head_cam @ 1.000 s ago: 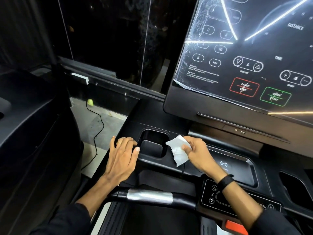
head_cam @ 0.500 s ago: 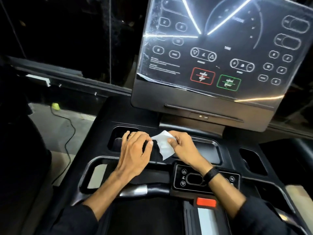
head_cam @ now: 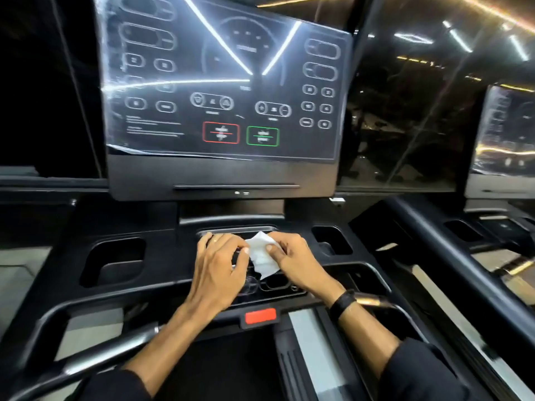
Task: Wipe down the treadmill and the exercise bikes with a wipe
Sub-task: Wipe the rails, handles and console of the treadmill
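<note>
Two hands meet over the middle of the treadmill (head_cam: 144, 221) console, and between them is one white wipe (head_cam: 262, 254). The right hand (head_cam: 292, 260) pinches the wipe, thumb on top and fingers (head_cam: 270, 248) curled under its right edge. The left hand (head_cam: 220, 264) has its fingers bent over the wipe's left edge; whether they actually grip it or only touch it I cannot tell.

The step in hand looks like readying the wipe, spreading or refolding it, before it goes to the next patch of console. The wipe sits just above the small control panel (head_cam: 272, 282) and just in front of the centre tray (head_cam: 237, 230); it seems lifted off the surface rather than pressed flat.

The next move likely calls for laying the wipe flat under the right hand and sweeping the tray, the panel and the cup wells (head_cam: 115, 261) on either side. The big screen (head_cam: 223, 82) above, still under a glossy film, would follow. The red stop key (head_cam: 260, 316) sits close below the wrists and wants a light touch.

The wipe is small, crumpled and creased, thin enough to fold on itself. It shows no visible grime.
</note>
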